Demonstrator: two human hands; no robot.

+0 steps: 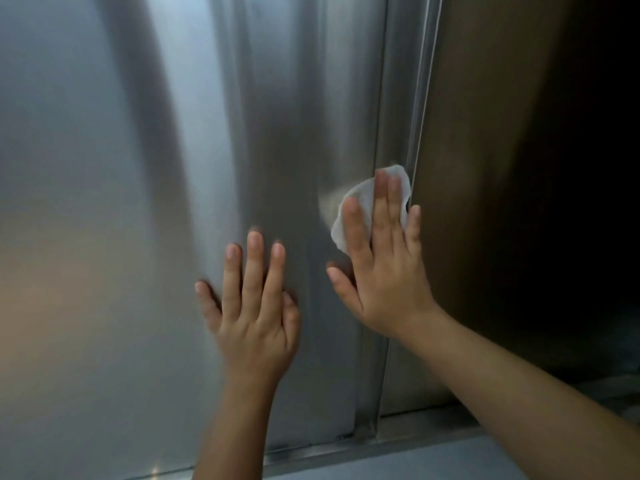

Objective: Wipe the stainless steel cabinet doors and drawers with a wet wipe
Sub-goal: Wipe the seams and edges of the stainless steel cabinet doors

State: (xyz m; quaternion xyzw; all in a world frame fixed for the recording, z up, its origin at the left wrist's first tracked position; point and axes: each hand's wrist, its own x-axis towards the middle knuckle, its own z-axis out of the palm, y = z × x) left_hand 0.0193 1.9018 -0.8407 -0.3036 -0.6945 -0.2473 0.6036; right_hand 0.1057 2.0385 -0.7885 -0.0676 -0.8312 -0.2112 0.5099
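While apart and flat-fingered, left hand (254,306) on cabinet door (104,202), right hand (381,268) atop wet wipe (361,192).

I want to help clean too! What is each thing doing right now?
Left hand: open, flat on the door, holding nothing.
Right hand: open, straight fingers pressing the wipe on the door.
Wipe: white, crumpled, pinned under the fingers by the door's right edge.
Door: shiny, looks shut.
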